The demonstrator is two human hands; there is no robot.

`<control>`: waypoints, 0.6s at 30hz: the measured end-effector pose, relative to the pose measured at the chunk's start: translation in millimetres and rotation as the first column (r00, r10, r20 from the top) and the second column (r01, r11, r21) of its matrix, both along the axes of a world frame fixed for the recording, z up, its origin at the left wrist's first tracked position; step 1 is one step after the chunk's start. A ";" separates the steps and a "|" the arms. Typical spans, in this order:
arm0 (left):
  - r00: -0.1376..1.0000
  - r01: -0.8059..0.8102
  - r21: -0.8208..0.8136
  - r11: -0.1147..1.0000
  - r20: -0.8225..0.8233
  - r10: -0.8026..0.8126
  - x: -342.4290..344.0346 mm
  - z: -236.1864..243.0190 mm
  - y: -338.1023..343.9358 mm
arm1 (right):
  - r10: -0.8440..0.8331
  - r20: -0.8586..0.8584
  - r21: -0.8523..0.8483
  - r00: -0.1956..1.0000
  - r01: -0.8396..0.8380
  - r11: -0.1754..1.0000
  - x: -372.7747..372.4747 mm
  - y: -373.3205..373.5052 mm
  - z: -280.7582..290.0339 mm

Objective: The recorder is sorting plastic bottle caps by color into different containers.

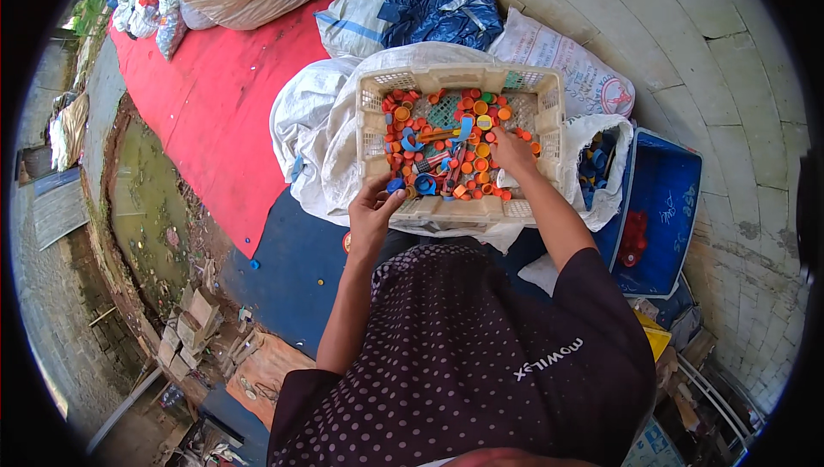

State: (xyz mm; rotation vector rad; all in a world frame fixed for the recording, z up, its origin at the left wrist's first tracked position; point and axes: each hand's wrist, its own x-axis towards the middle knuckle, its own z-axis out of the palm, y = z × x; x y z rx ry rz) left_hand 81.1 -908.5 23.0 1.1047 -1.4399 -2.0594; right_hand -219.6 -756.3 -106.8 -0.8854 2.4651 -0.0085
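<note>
A cream plastic crate (459,76) with mesh sides holds many bottle caps, mostly orange and red, with some yellow, blue and green. My left hand (371,214) is at the crate's near left corner, thumb and fingers closed about a dark blue bottle cap (395,184). Inside the crate on the right, my right hand (512,154) reaches down into the caps with its fingers drawn together; what they pinch is hidden. Blue plastic strips (464,129) and a blue ring-shaped piece (426,184) lie among the caps.
White sacks (313,115) lie around and under the crate. An open white sack (601,136) of blue pieces and a blue bin (665,209) with a red mesh bundle (633,238) stand at right. Red sheeting (215,115) spreads left; a stone wall (687,46) curves behind.
</note>
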 end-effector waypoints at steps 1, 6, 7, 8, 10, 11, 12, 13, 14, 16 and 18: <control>0.999 0.001 0.030 1.000 0.038 -0.002 5.9 -1.9 6.3 | 0.008 0.006 0.001 1.000 -0.008 1.000 -6.6 -0.7 -0.5; 0.996 -0.001 0.118 0.993 0.085 -0.009 19.7 -13.8 29.4 | 0.051 -0.064 0.032 0.997 -0.049 0.998 -17.9 -8.1 -0.5; 0.996 -0.008 0.123 0.992 0.086 -0.003 19.6 -14.1 32.6 | 0.071 -0.091 0.015 0.993 -0.070 0.997 -16.5 -10.3 -1.3; 0.995 -0.011 0.135 0.991 0.100 -0.003 19.3 -14.5 35.7 | 0.078 -0.091 0.019 0.993 -0.076 0.997 -15.4 -12.1 -1.7; 0.993 -0.021 0.151 0.988 0.118 0.003 19.1 -12.2 37.9 | 0.130 -0.124 0.013 0.984 -0.129 0.991 -11.3 -14.4 -3.1; 0.993 -0.026 0.149 0.988 0.115 0.008 18.1 -11.5 37.4 | 0.136 -0.122 0.016 0.983 -0.135 0.991 -11.5 -14.6 -5.2; 0.994 -0.029 0.148 0.989 0.112 0.013 18.5 -10.7 37.4 | 0.095 -0.159 -0.075 0.983 -0.108 0.991 -11.1 -14.2 -7.5; 0.993 -0.033 0.151 0.988 0.113 0.015 19.6 -10.0 37.7 | 0.050 -0.192 -0.167 0.980 -0.083 0.982 -11.2 -13.6 -10.1; 0.993 -0.055 0.138 0.989 0.108 0.040 20.8 -9.6 37.7 | 0.053 -0.192 -0.164 0.980 -0.085 0.983 -12.5 -11.9 -16.8; 0.994 -0.076 0.129 0.989 0.092 0.065 21.1 -11.0 38.5 | -0.194 -0.255 -0.384 0.947 0.085 0.920 -20.4 -6.3 -28.1; 0.981 0.000 0.072 0.997 0.192 -0.013 26.8 -12.5 34.9 | -0.276 -0.232 -0.475 0.933 0.139 0.869 -17.5 -2.5 -37.8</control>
